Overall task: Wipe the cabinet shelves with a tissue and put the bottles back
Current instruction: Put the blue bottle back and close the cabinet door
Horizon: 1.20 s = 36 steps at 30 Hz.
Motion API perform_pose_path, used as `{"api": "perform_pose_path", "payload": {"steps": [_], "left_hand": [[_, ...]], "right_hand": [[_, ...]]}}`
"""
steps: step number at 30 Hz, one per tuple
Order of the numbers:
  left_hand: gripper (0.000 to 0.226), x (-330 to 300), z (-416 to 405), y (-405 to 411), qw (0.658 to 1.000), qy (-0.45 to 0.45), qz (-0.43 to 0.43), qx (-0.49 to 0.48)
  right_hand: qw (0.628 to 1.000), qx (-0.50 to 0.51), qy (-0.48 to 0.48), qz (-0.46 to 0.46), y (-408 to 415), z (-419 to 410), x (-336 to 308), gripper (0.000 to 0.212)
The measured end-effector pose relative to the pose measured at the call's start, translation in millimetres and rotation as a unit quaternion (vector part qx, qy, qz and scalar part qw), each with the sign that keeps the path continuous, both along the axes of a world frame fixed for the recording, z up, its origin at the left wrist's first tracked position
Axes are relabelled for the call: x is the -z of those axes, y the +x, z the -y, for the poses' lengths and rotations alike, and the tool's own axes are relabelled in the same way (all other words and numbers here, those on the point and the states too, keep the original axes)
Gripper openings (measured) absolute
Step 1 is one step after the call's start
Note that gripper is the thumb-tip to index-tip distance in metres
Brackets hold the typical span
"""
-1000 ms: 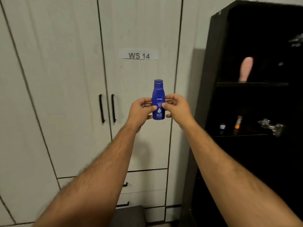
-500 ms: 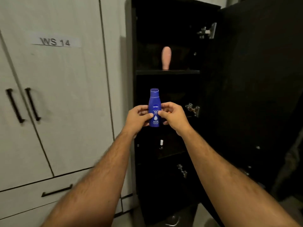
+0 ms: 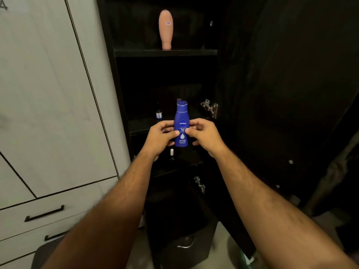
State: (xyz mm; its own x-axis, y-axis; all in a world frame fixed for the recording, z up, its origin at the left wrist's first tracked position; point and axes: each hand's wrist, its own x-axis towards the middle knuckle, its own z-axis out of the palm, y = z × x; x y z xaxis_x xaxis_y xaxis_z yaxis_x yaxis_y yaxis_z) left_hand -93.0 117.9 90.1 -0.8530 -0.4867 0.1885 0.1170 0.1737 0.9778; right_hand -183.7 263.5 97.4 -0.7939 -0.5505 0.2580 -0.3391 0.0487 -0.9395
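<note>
Nivea bottle (image 3: 181, 124), blue and upright, sits at the centre of the frame, held in the air in front of the open dark cabinet (image 3: 108, 55) rather than standing on any shelf. Both hands grip it: the left hand (image 3: 160, 135) has thumb and curled fingers on its left side, and the right hand (image 3: 204, 135) pinches its right side the same way, the two thumbs nearly meeting across the label.

Just behind the bottle lies the middle shelf (image 3: 139, 126), where a tiny dark vial (image 3: 159, 114) stands at the back left. Below the hands, a small white-capped bottle (image 3: 171, 153) stands on the lower shelf. At the top centre a pink bottle (image 3: 165, 29) stands on the upper shelf (image 3: 165, 53). The cabinet door (image 3: 291, 84) hangs open at the right, and a pale wardrobe (image 3: 48, 94) fills the left of the frame.

No tissue shows anywhere, so whether the shelves are already wiped cannot be told. As a judgement, the returning stage is under way: three items stand inside, and this bottle is not yet placed, most likely bound for the middle shelf.
</note>
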Motion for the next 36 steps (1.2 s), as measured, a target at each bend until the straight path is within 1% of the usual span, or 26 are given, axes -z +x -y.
{"api": "perform_pose_path", "payload": {"steps": [4, 9, 11, 13, 17, 21, 25, 29, 33, 36], "left_hand": [[0.035, 19.4, 11.3, -8.3, 0.999, 0.019, 0.023, 0.015], [0.034, 45.1, 22.5, -13.4, 0.997, 0.042, 0.063, 0.024], [0.031, 58.3, 25.7, -13.5, 0.995, 0.056, 0.077, 0.027], [0.029, 74.9, 27.5, -11.9, 0.993, 0.062, 0.093, 0.026], [0.034, 114.7, 25.6, -7.5, 0.989, 0.054, 0.134, 0.016], [0.026, 148.4, 22.2, -6.0, 0.982, 0.063, 0.177, 0.004], [0.024, 173.7, 11.2, -8.5, 0.973, 0.078, 0.215, -0.030], [0.023, 198.7, -7.5, -9.1, 0.966, 0.078, 0.240, -0.059], [0.022, 231.6, -27.6, -8.8, 0.958, 0.102, 0.250, -0.097], [0.029, 261.9, -41.0, -2.7, 0.952, 0.112, 0.261, -0.118]], "right_hand": [[1.000, 0.007, 0.024, 0.016, -6.6, 11.7, 20.2, 0.021], [0.997, 0.009, 0.056, 0.045, -13.7, 22.6, 45.1, 0.023], [0.996, 0.006, 0.062, 0.065, -14.8, 25.5, 59.7, 0.024], [0.993, -0.002, 0.079, 0.086, -14.7, 26.1, 75.1, 0.026], [0.988, -0.023, 0.098, 0.119, -14.4, 25.2, 110.8, 0.025], [0.978, -0.052, 0.117, 0.167, -19.8, 24.2, 146.2, 0.025], [0.968, -0.065, 0.131, 0.206, -28.1, 21.2, 178.4, 0.013], [0.957, -0.086, 0.159, 0.227, -37.1, 13.2, 205.3, 0.016], [0.947, -0.108, 0.195, 0.230, -43.3, 6.9, 237.0, 0.017], [0.943, -0.109, 0.209, 0.233, -38.2, 2.5, 267.9, 0.018]]}}
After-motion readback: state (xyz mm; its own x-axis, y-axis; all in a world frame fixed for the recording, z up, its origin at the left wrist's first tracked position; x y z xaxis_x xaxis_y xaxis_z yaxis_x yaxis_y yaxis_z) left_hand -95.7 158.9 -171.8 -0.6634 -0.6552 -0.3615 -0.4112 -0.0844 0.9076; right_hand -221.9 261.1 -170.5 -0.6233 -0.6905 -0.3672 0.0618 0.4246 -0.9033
